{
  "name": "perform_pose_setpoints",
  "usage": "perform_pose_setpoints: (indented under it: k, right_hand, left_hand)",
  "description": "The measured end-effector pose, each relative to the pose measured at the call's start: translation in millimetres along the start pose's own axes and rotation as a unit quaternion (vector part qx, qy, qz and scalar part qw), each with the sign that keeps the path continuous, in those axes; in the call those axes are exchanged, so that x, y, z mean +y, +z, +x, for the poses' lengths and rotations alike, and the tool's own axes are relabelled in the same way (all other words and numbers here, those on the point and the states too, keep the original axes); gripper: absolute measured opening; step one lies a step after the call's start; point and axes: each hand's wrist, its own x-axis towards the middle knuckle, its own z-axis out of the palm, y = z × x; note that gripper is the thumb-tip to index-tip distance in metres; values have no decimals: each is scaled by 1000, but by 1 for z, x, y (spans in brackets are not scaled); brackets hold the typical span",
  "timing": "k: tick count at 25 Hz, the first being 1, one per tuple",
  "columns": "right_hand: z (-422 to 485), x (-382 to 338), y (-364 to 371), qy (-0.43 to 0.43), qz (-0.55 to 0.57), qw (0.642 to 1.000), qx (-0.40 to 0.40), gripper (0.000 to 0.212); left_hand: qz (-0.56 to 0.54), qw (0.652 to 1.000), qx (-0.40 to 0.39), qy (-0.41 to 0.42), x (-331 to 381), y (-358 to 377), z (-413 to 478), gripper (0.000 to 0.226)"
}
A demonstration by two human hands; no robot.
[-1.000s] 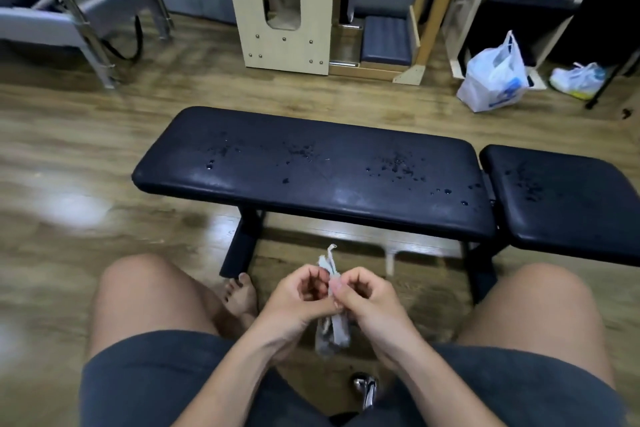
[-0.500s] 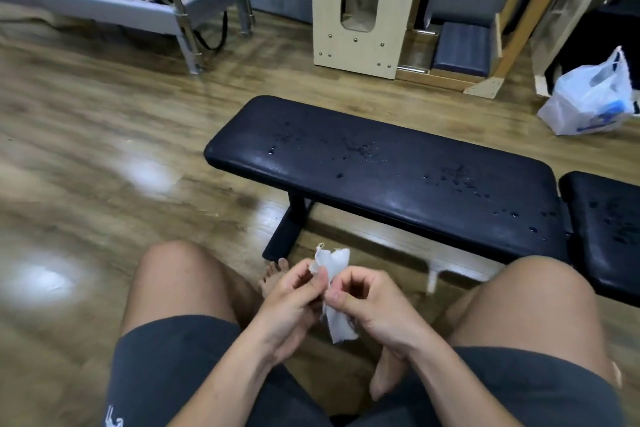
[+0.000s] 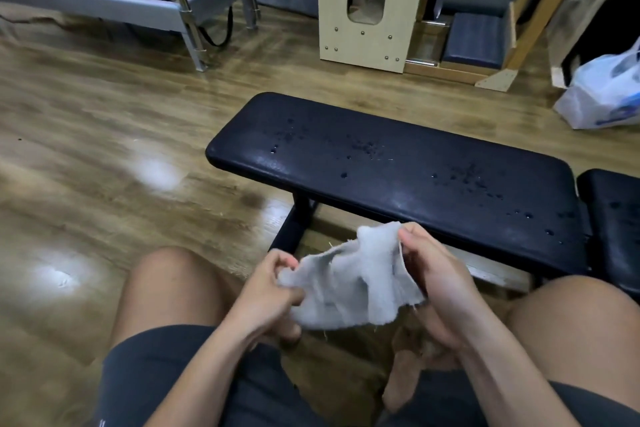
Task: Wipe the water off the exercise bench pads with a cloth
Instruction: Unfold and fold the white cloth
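Cloth [image 3: 349, 288] opened out, no longer the tight twisted strip of a second ago: hangs now as a slack, crumpled sheet between both hands, over the gap between the knees, at six o'clock from the long pad [image 3: 398, 163].

Left hand [image 3: 273, 291]: pinches the sheet's nine o'clock corner, fingers [image 3: 284, 262] curled round the bunched edge. Right hand [image 3: 433, 281]: grips the three o'clock edge, thumb and fingers [image 3: 410, 236] clenched on a raised fold at about one o'clock of the sheet. Neither hand released, neither resting on a pad as far as can be told.

Framing shifted too: long pad now further toward one o'clock, more floor [image 3: 104, 149] showing at nine and ten o'clock, only a sliver of the short pad [image 3: 613, 218] left at three o'clock. Reads as a turn of the head, not a move of the pads.

Water droplets [image 3: 367, 146]: as before, scattered in clusters along the long pad from its nine o'clock end to its three o'clock end, with a few more on the short pad. None wiped.

Means, by the look of it, preparation nearly finished and wiping not yet begun. Offers a broad face to press flat, likely better for soaking beads than a twisted strip. Calls next, probably, for gathering the sheet under one palm, reaching forward to twelve o'clock and sweeping along the long pad, then across to the short one. Risks pushing beads over the smooth pad edge onto the floor if swept fast; loose threads at the six o'clock hem could shed lint.
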Motion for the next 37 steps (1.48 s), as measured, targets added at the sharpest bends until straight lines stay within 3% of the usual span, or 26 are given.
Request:
perform_pose_setpoints:
  k: [2, 4, 6, 8, 10, 12, 15, 19, 22, 24, 26, 29, 31, 33, 35, 37]
  right_hand:
    - [-1, -12, 2, 34, -42, 997, -59, 26]
    - [0, -22, 0, 86, -1, 994, -69, 16]
    - [1, -25, -12, 131, 112, 984, -39, 34]
    - [0, -15, -31, 156, 258, 953, 17, 59]
    - [-5, 7, -41, 197, 324, 924, 44, 69]
    - [-7, 27, -38, 209, 259, 943, 29, 65]
    - [3, 33, -34, 111, 58, 987, 98, 35]
    - [9, 35, -37, 5, -89, 986, 137, 13]
    - [10, 41, -40, -10, -164, 968, 188, 35]
    - [12, 43, -42, -19, -162, 974, 160, 48]
    - [12, 45, -43, -58, -275, 953, 113, 48]
    - [12, 44, -42, -162, -477, 854, 128, 34]
    - [8, 32, -40, -208, -495, 834, 128, 19]
    - [4, 10, -31, -209, -440, 868, 101, 7]
    - [4, -11, -19, -196, -387, 899, 59, 11]
    - [10, -27, -3, -207, -351, 911, 69, 14]
  left_hand:
    - [16, 987, -158, 35, 8, 19, 1, 56]
    - [-12, 965, -256, 54, 20, 42, -2, 51]
    - [-28, 962, -255, 94, 30, 58, -4, 38]
    - [-108, 962, -233, 92, 34, 65, -1, 27]
    - [-178, 962, -196, 69, 37, 67, 3, 34]
    - [-158, 975, -141, 72, 36, 66, 11, 38]
    - [-140, 983, -100, 59, 30, 61, 17, 27]
    - [-122, 991, 9, 54, 18, 50, 21, 32]
    - [-27, 997, 22, 74, 10, 44, 24, 47]
    - [51, 992, 4, 119, 7, 42, 27, 43]
    - [173, 968, 46, 176, 9, 41, 25, 31]
    - [255, 932, 79, 246, 20, 34, 20, 15]
    - [226, 936, 29, 270, 33, 23, 18, 4]
    - [200, 934, -30, 294, 53, 12, 16, 15]
    - [179, 936, -60, 296, 78, 6, 16, 27]
    - [147, 945, -51, 288, 101, 5, 16, 28]
